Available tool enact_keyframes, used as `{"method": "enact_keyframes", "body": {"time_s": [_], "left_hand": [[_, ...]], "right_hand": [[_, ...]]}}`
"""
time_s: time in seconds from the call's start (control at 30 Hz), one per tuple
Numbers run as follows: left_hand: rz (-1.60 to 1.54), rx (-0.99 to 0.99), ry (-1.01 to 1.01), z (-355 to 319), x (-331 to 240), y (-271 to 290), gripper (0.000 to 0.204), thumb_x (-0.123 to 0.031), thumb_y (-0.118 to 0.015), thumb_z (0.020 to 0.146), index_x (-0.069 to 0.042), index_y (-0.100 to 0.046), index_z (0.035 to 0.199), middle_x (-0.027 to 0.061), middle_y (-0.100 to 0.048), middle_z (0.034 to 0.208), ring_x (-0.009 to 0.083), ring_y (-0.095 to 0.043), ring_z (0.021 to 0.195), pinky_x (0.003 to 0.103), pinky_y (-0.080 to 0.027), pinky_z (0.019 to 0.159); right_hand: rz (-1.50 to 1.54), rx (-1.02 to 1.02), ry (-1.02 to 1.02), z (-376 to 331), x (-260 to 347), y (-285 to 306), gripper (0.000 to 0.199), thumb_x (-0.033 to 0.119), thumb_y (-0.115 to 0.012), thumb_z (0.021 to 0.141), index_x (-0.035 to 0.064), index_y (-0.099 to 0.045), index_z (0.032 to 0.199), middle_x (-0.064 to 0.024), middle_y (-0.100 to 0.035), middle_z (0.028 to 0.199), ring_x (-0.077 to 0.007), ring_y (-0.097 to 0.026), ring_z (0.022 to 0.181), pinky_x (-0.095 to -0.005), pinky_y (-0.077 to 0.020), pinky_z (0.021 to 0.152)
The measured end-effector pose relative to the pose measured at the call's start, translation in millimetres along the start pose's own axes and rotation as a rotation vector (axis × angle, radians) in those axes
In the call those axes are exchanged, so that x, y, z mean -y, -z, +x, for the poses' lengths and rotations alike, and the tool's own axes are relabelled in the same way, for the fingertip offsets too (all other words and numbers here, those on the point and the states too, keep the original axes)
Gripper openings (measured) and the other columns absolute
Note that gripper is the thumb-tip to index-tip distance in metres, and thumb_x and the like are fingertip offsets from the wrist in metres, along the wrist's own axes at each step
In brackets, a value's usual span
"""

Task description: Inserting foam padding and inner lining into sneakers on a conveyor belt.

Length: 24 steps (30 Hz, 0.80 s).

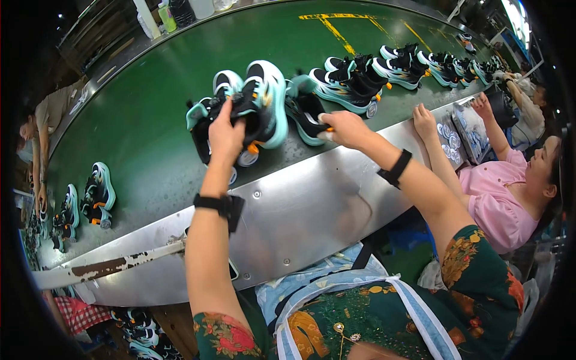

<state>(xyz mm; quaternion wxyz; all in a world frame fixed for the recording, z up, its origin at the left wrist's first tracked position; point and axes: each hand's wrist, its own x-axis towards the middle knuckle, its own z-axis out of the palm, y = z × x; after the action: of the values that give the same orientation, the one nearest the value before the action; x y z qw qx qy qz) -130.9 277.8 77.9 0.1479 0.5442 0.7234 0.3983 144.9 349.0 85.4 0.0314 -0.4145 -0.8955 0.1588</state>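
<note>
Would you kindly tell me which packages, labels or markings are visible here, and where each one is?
Yellow floor marking: painted lines, far side of the belt, top centre.
Sheets of round stickers: white-blue, on the metal ledge to the right, by a co-worker's hand.
Bottles: green and white, top left beyond the belt.

Head view, down over conveyor belt [150, 138]
</note>
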Motion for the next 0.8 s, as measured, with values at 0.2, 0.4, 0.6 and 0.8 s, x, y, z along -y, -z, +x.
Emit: {"method": "enact_keyframes", "body": {"time_s": [0.2,0.4,0.6,0.8], "left_hand": [[0.425,-0.135,-0.272,16.0,-7.1,-19.4,0.041,-0.021,-0.067,0.077,-0.013,-0.060,0.117,0.0098,-0.062,0.105,0.0303,-0.054,0.106,0.048,-0.038,0.090],[0.588,-0.012,0.028,-52.9,32.3,39.0,0.042,-0.021,-0.069,0.074,-0.007,-0.053,0.111,0.0123,-0.055,0.104,0.0341,-0.054,0.095,0.047,-0.040,0.081],[0.200,0.175,-0.171,-112.2,9.4,63.4,0.021,-0.005,-0.063,0.075,-0.001,-0.054,0.093,0.0181,-0.052,0.091,0.0381,-0.057,0.085,0.042,-0.046,0.071],[0.211,0.638,-0.121,-245.7,-39.9,93.9,0.025,0.001,-0.061,0.070,-0.002,-0.058,0.094,0.0159,-0.055,0.095,0.0358,-0.058,0.085,0.041,-0.048,0.074]], "right_hand": [[0.182,0.116,0.004,-49.6,-6.3,31.3,0.032,0.034,-0.070,0.077,0.0069,-0.059,0.091,-0.0150,-0.063,0.079,-0.0368,-0.060,0.077,-0.0431,-0.0454,0.066],[0.257,0.023,0.078,-123.3,34.3,12.0,0.026,0.032,-0.071,0.075,0.0109,-0.061,0.087,-0.0137,-0.062,0.073,-0.0346,-0.062,0.070,-0.0421,-0.0482,0.062],[0.317,0.116,0.035,-176.4,85.8,-23.7,0.027,0.029,-0.067,0.076,0.0088,-0.060,0.091,-0.0144,-0.064,0.077,-0.0348,-0.063,0.073,-0.0450,-0.0477,0.064],[0.487,0.320,0.113,-208.9,128.7,-41.6,0.034,0.024,-0.064,0.081,0.0097,-0.054,0.110,-0.0206,-0.061,0.073,-0.0395,-0.061,0.072,-0.0488,-0.0462,0.063]]}}
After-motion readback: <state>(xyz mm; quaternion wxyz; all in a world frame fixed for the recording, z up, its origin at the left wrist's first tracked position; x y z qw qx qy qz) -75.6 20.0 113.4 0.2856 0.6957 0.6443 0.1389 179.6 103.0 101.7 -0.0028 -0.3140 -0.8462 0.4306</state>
